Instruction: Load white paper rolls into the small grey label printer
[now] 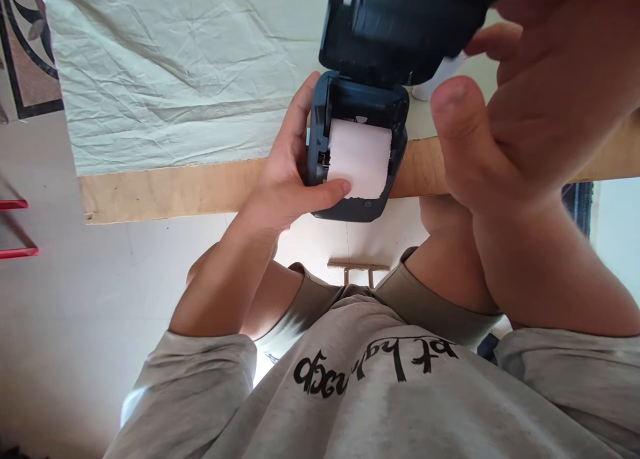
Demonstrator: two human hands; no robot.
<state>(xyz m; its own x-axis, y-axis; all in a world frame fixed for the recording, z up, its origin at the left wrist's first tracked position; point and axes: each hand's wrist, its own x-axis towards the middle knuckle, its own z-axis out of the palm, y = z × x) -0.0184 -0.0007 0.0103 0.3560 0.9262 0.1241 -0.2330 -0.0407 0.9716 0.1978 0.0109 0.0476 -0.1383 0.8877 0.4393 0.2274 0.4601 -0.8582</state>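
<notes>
My left hand (287, 179) grips the open printer (357, 149), thumb on its paper roll (360, 156). My right hand (505, 126) holds the lid (400, 22), fingers curled.

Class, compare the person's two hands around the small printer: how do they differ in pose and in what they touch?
The left hand wraps the printer body, thumb pressed on the white paper roll; the right hand is raised nearer the camera at the open lid, thumb free. Both touch the same printer.
</notes>
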